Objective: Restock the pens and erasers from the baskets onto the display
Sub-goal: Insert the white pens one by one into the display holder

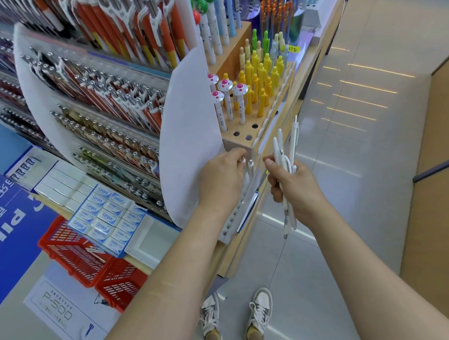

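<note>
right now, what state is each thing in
left hand, pinches a white pen standing in the white rack
right hand, grips a bunch of white pens
white rack, nearer holes empty
wooden block, front holes empty, rest filled
red basket, a few pens inside

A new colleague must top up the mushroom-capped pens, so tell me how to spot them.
Find the wooden pen block with drilled holes at the shelf's end, right of the curved white panel. On its near left side, beside the yellow pens, stand four mushroom-capped pens. Only they wear flat white domes with a pink spot.
</note>
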